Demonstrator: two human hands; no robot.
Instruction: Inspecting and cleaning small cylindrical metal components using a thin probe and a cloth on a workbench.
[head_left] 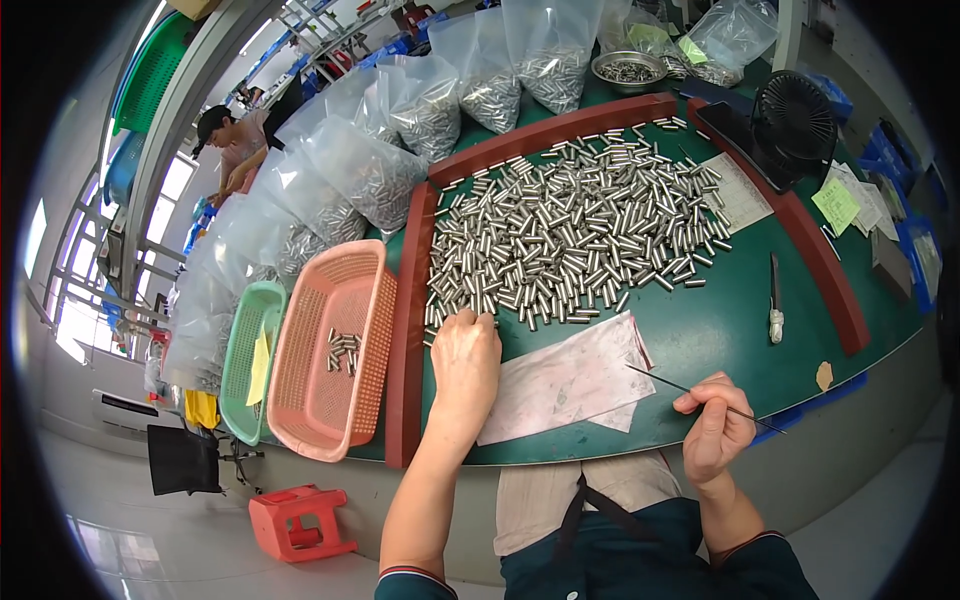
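A wide heap of short shiny metal pins (570, 225) lies on the green tabletop. At the heap's near left edge is my left hand (467, 350), its fingers bent down among the pins. The fingertips are hidden, so what they grip cannot be made out. My right hand (718, 425), near the table's front edge, pinches a thin dark metal rod (665, 380). The rod slants up and left, its tip over the edge of a stained, pale pink cloth (570, 385). That cloth lies flat between my hands, in front of the heap.
Dark red rails (405, 350) border the work area. On the left stand a pink basket (300, 400) with several pins and a green basket (235, 385). Pin-filled plastic bags (425, 110) line the back. A knife-like tool (775, 300) and black fan (795, 115) are right.
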